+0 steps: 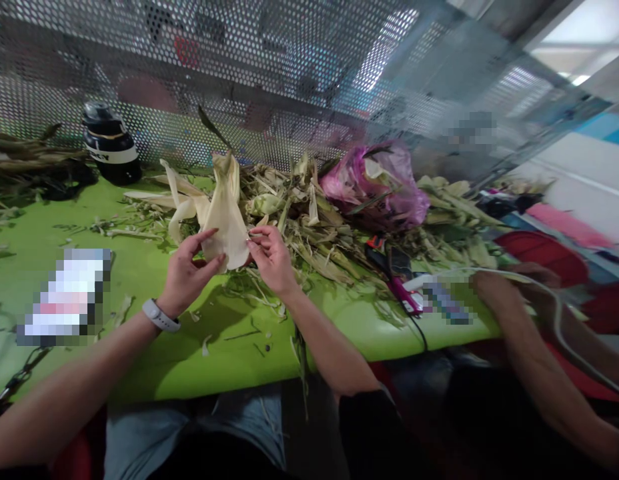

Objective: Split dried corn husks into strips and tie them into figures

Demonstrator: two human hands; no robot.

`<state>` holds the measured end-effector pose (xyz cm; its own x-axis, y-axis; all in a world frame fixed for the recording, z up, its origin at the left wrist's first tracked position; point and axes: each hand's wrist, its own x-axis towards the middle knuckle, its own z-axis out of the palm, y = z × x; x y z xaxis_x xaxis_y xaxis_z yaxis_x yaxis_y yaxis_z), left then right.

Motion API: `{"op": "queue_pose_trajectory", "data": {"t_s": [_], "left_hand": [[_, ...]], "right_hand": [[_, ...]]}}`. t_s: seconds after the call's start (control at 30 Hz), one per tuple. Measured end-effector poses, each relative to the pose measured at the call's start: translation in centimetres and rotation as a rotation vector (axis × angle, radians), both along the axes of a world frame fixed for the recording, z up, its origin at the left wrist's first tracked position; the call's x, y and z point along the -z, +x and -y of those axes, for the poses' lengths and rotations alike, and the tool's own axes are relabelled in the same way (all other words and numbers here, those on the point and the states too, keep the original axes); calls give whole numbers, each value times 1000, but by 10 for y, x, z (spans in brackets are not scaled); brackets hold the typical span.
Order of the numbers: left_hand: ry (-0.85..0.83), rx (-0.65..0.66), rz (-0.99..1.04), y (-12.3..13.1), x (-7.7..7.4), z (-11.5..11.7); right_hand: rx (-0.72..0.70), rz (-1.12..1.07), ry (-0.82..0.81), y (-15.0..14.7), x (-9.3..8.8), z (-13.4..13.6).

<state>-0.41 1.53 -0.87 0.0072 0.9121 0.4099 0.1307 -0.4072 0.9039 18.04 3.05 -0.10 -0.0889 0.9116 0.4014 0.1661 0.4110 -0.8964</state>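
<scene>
My left hand (187, 273) and my right hand (270, 257) both pinch a pale dried corn husk (224, 213), held upright over the green table (154, 360). The left thumb and fingers grip its lower left edge. At the lower right edge the right fingertips are closed on it. A white band sits on my left wrist. Behind the husk lies a long heap of corn husks and leaves (309, 220).
A pink plastic bag (374, 183) rests on the heap. A black-and-white bottle (111, 143) stands at the back left by a perforated metal wall. Red-and-black tools (394, 267) lie right of the heap. Another person's arm (534, 333) rests at the right edge.
</scene>
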Motion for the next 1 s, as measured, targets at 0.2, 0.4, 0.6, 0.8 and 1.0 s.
{"op": "queue_pose_trajectory", "data": {"t_s": [0.2,0.4,0.6,0.8,1.0], "left_hand": [[56,-18,-48,0,-1,0],[176,-58,-217,0,-3,4],[176,-79,-212,-1,-5,4],[154,-46,-183,0,-3,4],[191,-82,-214,0,-4,4]], "right_hand": [[11,315,207,4,-6,1],[87,348,109,2,-10,2],[-33,164,-16,3,1,-2],[-66,192,51,4,1,-2],[-14,265,16,5,-7,1]]}}
